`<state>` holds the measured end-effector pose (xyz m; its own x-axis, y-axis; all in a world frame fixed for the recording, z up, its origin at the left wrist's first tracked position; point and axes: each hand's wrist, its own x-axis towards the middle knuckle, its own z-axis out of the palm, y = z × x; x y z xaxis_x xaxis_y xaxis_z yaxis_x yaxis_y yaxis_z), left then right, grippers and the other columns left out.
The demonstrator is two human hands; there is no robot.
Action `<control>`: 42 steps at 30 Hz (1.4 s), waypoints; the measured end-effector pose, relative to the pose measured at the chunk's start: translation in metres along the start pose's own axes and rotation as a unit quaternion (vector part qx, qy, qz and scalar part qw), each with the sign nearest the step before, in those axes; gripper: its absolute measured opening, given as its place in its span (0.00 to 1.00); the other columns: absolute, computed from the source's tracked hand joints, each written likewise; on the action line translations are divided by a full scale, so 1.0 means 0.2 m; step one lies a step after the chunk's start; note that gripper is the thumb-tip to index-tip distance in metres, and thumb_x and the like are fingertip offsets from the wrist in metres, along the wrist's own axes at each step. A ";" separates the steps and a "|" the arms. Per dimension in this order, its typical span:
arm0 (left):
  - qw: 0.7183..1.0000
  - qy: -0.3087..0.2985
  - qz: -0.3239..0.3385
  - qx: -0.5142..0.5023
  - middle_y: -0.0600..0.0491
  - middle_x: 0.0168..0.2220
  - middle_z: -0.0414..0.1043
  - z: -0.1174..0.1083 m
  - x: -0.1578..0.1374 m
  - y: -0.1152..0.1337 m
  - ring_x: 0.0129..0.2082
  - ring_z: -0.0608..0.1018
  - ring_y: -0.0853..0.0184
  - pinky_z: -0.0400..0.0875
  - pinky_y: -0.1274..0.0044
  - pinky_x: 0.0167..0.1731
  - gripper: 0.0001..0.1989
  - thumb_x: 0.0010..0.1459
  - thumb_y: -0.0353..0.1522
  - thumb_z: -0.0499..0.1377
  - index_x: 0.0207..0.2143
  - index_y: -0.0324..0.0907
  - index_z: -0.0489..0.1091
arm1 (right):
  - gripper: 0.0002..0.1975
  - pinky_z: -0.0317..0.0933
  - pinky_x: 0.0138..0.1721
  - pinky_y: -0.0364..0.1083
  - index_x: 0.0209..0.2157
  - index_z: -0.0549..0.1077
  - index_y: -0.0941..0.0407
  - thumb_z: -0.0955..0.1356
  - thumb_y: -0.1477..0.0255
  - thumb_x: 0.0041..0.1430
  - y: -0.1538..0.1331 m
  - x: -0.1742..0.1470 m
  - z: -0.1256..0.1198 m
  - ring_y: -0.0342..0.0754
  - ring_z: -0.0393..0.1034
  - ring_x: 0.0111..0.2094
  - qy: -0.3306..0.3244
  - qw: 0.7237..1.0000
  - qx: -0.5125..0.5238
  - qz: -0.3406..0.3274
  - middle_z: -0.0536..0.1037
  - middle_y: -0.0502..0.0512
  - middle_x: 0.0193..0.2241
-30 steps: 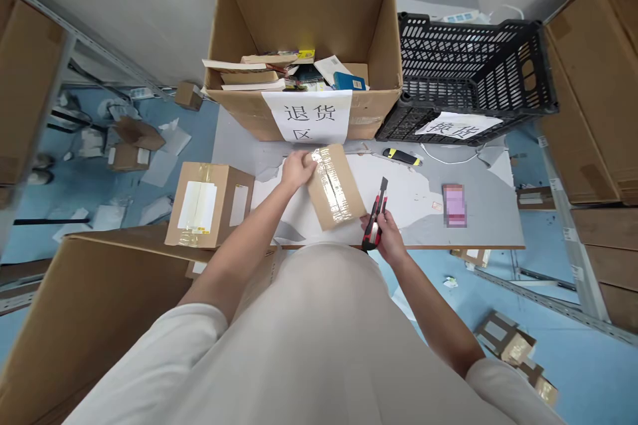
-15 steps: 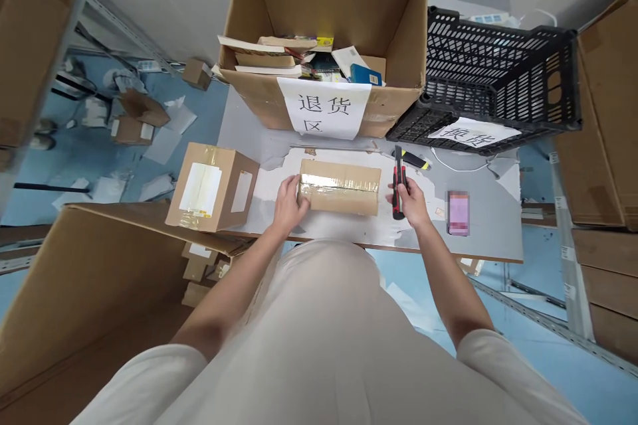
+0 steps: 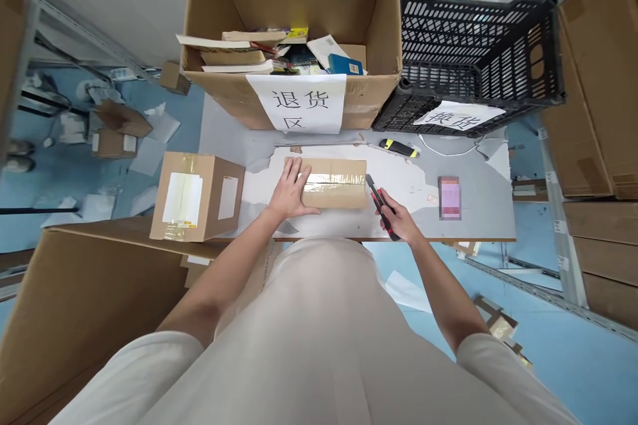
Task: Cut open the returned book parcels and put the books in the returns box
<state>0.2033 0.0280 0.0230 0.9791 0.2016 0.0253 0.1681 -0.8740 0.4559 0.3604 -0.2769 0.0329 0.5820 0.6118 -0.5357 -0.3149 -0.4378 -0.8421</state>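
A small cardboard box [image 3: 336,194], sealed along its top with clear tape, lies on the table [image 3: 319,226] in front of me. My left hand [image 3: 290,191] rests spread over the box's left end. In my right hand [image 3: 397,216] is a red and black utility knife [image 3: 383,207], gripped by its handle. The knife's tip points up and left and is close to the box's right edge; whether it touches I cannot tell. Behind the box, a second knife in black and yellow [image 3: 399,147] lies on the table.
At the back stands a large carton [image 3: 219,96] of books with a paper sign, beside a black plastic crate [image 3: 518,73]. A taped parcel [image 3: 226,176] sits at the left. The phone [image 3: 450,199] lies at the right. Below left is a big open carton [image 3: 100,305].
My left hand has moved from the box's left edge onto its top and spread out. The red knife has tilted and come left to the box's right end.
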 end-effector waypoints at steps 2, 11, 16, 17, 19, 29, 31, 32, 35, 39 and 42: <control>1.000 0.011 0.002 -0.007 0.32 0.67 0.42 0.01 0.00 -0.01 0.66 0.42 0.37 0.44 0.51 0.61 0.63 0.30 0.61 0.65 0.63 0.35 0.53 | 0.33 0.64 0.20 0.42 0.64 0.58 0.47 0.67 0.60 0.57 -0.01 0.01 -0.03 0.38 0.65 0.17 -0.002 0.999 -0.044 -0.008 0.74 0.47 0.28; 0.999 0.011 -0.028 -0.031 0.33 0.67 0.42 0.02 0.01 -0.01 0.66 0.43 0.37 0.45 0.50 0.61 0.63 0.28 0.58 0.67 0.63 0.37 0.53 | 0.29 0.62 0.16 0.39 0.60 0.65 0.46 0.68 0.69 0.56 -0.11 0.00 -0.13 0.36 0.62 0.14 -0.070 0.986 -0.151 -0.014 0.73 0.46 0.24; 0.999 0.016 -0.023 -0.033 0.32 0.67 0.41 0.04 0.01 -0.02 0.67 0.42 0.38 0.44 0.51 0.62 0.63 0.28 0.58 0.67 0.63 0.36 0.53 | 0.29 0.61 0.16 0.40 0.61 0.63 0.46 0.67 0.67 0.57 -0.08 -0.03 -0.10 0.37 0.61 0.14 -0.088 0.985 -0.148 0.019 0.73 0.46 0.24; 0.999 0.015 -0.022 -0.034 0.32 0.67 0.41 0.04 0.01 -0.02 0.67 0.42 0.38 0.44 0.51 0.62 0.63 0.28 0.58 0.67 0.64 0.36 0.53 | 0.29 0.62 0.16 0.41 0.61 0.63 0.46 0.67 0.67 0.57 -0.07 -0.05 -0.10 0.37 0.61 0.14 -0.085 0.985 -0.146 0.023 0.74 0.46 0.24; 0.999 0.010 -0.018 -0.040 0.32 0.67 0.41 0.03 0.01 -0.02 0.67 0.42 0.37 0.45 0.50 0.60 0.63 0.28 0.58 0.67 0.64 0.37 0.53 | 0.29 0.64 0.18 0.42 0.61 0.63 0.46 0.67 0.66 0.57 -0.04 -0.10 -0.11 0.38 0.63 0.15 -0.071 0.987 -0.143 0.023 0.75 0.47 0.26; 0.969 0.098 -0.144 -0.175 0.30 0.68 0.34 0.10 -0.23 -0.10 0.67 0.45 0.43 0.55 0.56 0.60 0.71 0.28 0.57 0.68 0.67 0.38 0.36 | 0.28 0.65 0.22 0.46 0.43 0.69 0.53 0.76 0.63 0.38 0.11 -0.02 0.03 0.41 0.66 0.19 0.093 0.995 0.033 -0.026 0.78 0.51 0.35; 0.944 0.071 -0.198 -0.253 0.33 0.64 0.51 0.17 -0.30 -0.12 0.64 0.60 0.48 0.63 0.61 0.57 0.63 0.33 0.55 0.67 0.66 0.38 0.45 | 0.30 0.64 0.23 0.46 0.45 0.68 0.52 0.76 0.64 0.37 0.11 0.07 0.12 0.40 0.65 0.19 0.073 0.995 0.064 -0.029 0.77 0.48 0.33; 0.929 0.058 -0.219 -0.293 0.35 0.61 0.59 0.21 -0.32 -0.13 0.60 0.66 0.51 0.66 0.64 0.55 0.57 0.36 0.55 0.66 0.64 0.37 0.51 | 0.31 0.64 0.23 0.45 0.45 0.67 0.52 0.76 0.65 0.36 0.11 0.10 0.15 0.41 0.65 0.18 0.065 0.995 0.075 -0.029 0.76 0.46 0.29; 0.888 0.066 -0.254 -0.378 0.39 0.51 0.72 0.28 -0.34 -0.14 0.52 0.75 0.57 0.70 0.66 0.52 0.42 0.44 0.53 0.63 0.54 0.36 0.64 | 0.26 0.62 0.22 0.44 0.39 0.66 0.53 0.76 0.65 0.37 0.10 0.14 0.19 0.41 0.64 0.17 0.049 0.995 0.084 -0.027 0.70 0.40 0.20; 0.878 0.072 -0.260 -0.395 0.43 0.48 0.75 0.22 -0.31 -0.13 0.48 0.77 0.58 0.71 0.67 0.50 0.32 0.45 0.50 0.63 0.46 0.37 0.71 | 0.20 0.59 0.19 0.42 0.33 0.64 0.53 0.74 0.60 0.42 0.05 0.13 0.18 0.41 0.64 0.16 0.054 0.996 0.065 -0.041 0.68 0.40 0.16; 0.892 0.060 -0.269 -0.358 0.47 0.43 0.78 0.13 -0.30 -0.09 0.42 0.79 0.59 0.73 0.70 0.44 0.28 0.47 0.49 0.62 0.43 0.39 0.74 | 0.20 0.57 0.17 0.41 0.32 0.65 0.54 0.73 0.57 0.45 0.00 0.13 0.18 0.41 0.64 0.15 0.105 0.991 0.059 -0.057 0.68 0.41 0.15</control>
<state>0.1451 0.0209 -0.0098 0.7515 0.5911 -0.2930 0.4523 -0.1385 0.8810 0.3480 -0.2368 0.0166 0.7581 0.4971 -0.4222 -0.3167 -0.2854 -0.9046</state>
